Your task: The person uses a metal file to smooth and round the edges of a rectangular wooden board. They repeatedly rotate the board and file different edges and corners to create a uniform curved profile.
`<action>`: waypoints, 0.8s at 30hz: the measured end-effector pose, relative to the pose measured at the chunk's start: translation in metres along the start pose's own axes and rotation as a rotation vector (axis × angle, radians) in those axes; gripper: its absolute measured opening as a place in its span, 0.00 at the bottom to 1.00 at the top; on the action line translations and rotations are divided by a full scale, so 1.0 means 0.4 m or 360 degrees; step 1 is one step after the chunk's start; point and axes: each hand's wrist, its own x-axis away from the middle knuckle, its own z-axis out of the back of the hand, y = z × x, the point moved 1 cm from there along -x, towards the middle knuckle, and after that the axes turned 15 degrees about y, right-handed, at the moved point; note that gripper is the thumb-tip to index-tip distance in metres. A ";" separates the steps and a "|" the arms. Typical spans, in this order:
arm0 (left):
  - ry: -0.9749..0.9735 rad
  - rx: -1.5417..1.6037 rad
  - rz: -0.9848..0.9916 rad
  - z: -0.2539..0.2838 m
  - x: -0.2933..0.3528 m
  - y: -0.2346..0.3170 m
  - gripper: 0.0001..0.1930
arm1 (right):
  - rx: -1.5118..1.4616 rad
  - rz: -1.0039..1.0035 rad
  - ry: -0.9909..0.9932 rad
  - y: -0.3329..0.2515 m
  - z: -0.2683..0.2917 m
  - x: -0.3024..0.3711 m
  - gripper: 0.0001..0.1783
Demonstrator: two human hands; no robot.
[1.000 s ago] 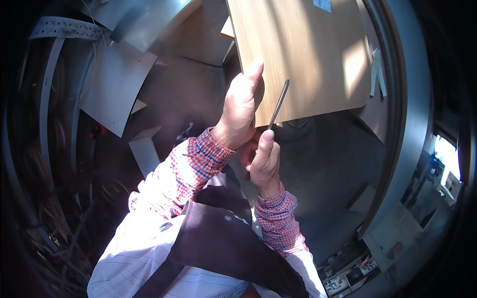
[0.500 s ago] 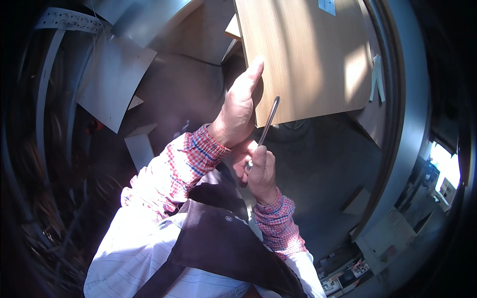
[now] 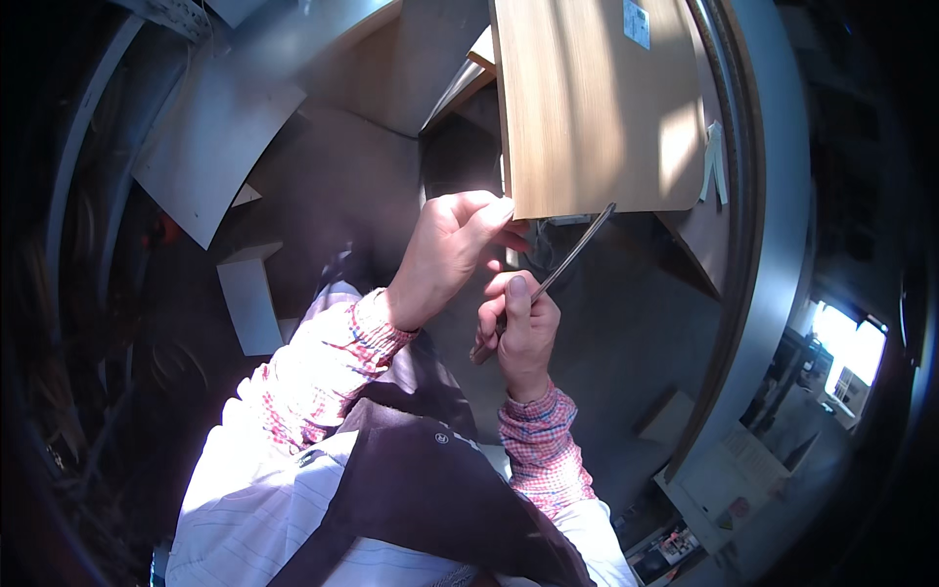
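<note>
A light wood-grain board with a rounded far-right corner lies ahead of me. At its near-left corner is my left hand, thumb against the edge and fingers curled beneath; the fingertips are partly hidden. My right hand is closed round a thin, file-like metal tool, thumb along it. The tool slants up to the right, its tip close to the board's near edge. Its lower end shows below my fingers.
A pale label sits on the board. White strips hang by its right side, inside a curved panel edge. To the left are a white sheet and a small white block. A metal rack stands far left.
My left hand has come down from the board's left edge to its near corner, its raised thumb now bent in. The tool has tipped right, away from the board's face.
</note>
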 end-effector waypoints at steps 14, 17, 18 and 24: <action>-0.0019 -0.0092 0.0191 -0.010 -0.005 0.035 0.18 | -0.0047 -0.0027 0.0134 0.022 0.056 0.039 0.18; 0.0014 -0.0089 0.0213 -0.013 -0.002 0.033 0.18 | -0.0071 -0.0066 0.0138 0.022 0.056 0.039 0.18; 0.0020 -0.0094 0.0216 -0.012 -0.002 0.033 0.18 | -0.0078 -0.0086 0.0140 0.021 0.055 0.040 0.18; 0.0040 -0.0121 0.0233 -0.017 0.000 0.036 0.17 | -0.0186 -0.0121 0.0183 0.029 0.047 0.041 0.15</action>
